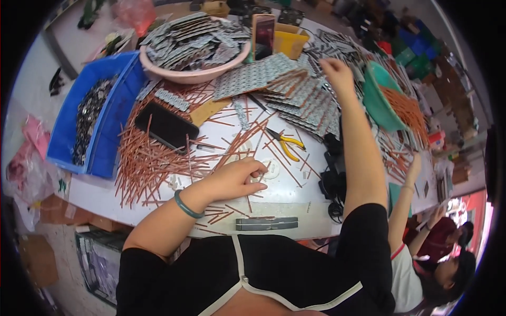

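Note:
My left hand (238, 176) is low over the white table, beside a small white round disc (271, 169). Its thumb and forefinger are apart, and I see nothing between them. My right hand (339, 78) reaches to the far right, above the edge of a fanned stack of patterned circuit-board panels (305, 100). Its fingers are loosely bent and spread from the thumb, with nothing visible in them. Yellow-handled pliers (287, 143) lie between the hands. Many thin reddish-brown strips (153, 163) are heaped left of my left hand.
A blue bin (113, 121) of small dark parts stands left. Behind are a pink basin (197, 76) piled with boards, an upright phone (263, 36) and a yellow container (290, 39). A black phone (166, 126) lies on the strips. A green basin (377, 100) and a co-worker's arm (403, 203) are right.

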`<state>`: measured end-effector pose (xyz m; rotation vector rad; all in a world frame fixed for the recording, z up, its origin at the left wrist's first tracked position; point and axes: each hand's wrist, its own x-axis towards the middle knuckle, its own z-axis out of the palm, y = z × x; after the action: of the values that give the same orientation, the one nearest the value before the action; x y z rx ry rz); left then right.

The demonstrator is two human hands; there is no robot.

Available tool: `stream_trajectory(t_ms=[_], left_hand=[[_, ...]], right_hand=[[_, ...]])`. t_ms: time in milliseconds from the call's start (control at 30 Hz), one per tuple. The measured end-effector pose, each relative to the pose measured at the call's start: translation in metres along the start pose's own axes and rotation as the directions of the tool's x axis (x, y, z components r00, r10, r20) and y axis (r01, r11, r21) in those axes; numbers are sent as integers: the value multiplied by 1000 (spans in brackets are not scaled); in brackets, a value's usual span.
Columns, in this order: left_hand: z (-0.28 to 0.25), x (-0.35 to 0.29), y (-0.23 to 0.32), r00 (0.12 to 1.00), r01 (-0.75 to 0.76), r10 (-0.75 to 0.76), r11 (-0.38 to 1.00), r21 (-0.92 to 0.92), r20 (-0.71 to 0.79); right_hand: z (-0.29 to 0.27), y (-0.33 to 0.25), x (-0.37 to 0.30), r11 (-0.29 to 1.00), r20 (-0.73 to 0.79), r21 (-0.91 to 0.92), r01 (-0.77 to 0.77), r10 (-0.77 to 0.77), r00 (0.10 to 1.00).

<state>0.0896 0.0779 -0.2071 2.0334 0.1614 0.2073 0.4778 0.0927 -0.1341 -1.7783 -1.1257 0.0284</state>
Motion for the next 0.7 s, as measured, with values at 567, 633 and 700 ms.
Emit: stream_trajectory(t_ms=[567,633,700], left_hand=[[6,-3,0,971,-169,189,976,136,-150],[3,1,-5,908,-249,305,944,216,-287],[-4,7,-7,868,-123,209,969,213,-450]], right_hand=[[6,-145,-105,945,282,-52,323,-297,913],[-19,-145,-135,987,281,106,121,-146,949],[-44,-153,-170,988,289,152,-13,-32,957]])
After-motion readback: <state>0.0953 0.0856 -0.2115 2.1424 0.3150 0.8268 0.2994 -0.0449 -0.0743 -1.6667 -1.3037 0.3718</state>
